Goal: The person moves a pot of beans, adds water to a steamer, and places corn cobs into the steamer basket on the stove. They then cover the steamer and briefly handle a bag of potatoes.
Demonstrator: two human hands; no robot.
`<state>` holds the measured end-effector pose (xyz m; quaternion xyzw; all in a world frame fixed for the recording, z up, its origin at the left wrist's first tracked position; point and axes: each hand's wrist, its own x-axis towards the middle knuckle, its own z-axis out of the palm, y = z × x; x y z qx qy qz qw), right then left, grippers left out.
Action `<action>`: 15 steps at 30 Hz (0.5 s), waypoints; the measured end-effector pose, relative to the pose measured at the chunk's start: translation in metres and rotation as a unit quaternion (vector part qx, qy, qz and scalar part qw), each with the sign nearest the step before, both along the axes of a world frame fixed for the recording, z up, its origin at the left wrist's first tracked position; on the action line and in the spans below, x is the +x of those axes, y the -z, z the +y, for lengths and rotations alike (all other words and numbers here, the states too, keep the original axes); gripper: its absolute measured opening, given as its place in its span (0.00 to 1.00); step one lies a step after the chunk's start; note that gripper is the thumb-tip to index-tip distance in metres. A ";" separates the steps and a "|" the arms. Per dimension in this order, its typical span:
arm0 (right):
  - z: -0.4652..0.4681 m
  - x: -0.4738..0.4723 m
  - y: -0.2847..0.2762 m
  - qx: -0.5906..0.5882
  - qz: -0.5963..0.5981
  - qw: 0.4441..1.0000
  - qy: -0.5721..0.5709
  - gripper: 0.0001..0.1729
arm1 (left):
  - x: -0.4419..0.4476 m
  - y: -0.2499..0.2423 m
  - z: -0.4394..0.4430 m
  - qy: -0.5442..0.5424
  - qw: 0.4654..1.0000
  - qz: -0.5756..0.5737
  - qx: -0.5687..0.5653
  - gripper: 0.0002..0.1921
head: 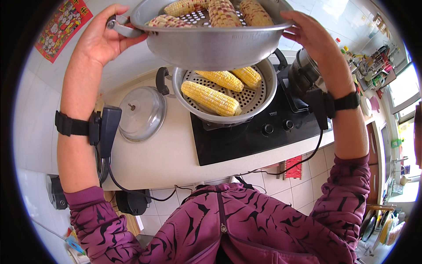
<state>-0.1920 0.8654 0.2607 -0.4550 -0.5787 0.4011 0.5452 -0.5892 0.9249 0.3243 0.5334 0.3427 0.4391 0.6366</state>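
Between my left hand (107,36) and my right hand (306,29) an aluminium steamer tier (214,46) is held up by its sides. Several mottled red-and-cream corn cobs (224,15) lie on its perforated base. My left fingers are around its metal side handle (123,28); my right fingers are at the opposite rim, where the handle is hidden. Below, a steamer pot (272,95) with black handles stands on the hob, and yellow corn cobs (211,98) rest on its perforated rack (260,90). The raised tier hides the pot's far side.
A domed metal lid (141,114) lies on the counter (148,161) left of the black gas hob (227,142). A dark pot (301,72) stands at the hob's right. Bottles and utensils crowd the right back. Black cables hang from both wrist straps.
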 end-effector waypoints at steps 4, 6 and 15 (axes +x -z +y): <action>-0.011 -0.009 -0.013 0.077 -0.019 0.996 -0.037 0.19 | 0.000 -0.006 -0.003 -0.054 0.998 -0.019 -0.015 0.15; -0.018 -0.010 -0.016 0.140 -0.101 0.984 -0.054 0.19 | -0.001 -0.002 -0.006 -0.054 0.997 -0.037 -0.038 0.17; 0.005 -0.018 0.074 -0.176 -0.004 0.975 0.133 0.20 | -0.014 0.021 -0.014 -0.093 0.988 -0.117 -0.047 0.19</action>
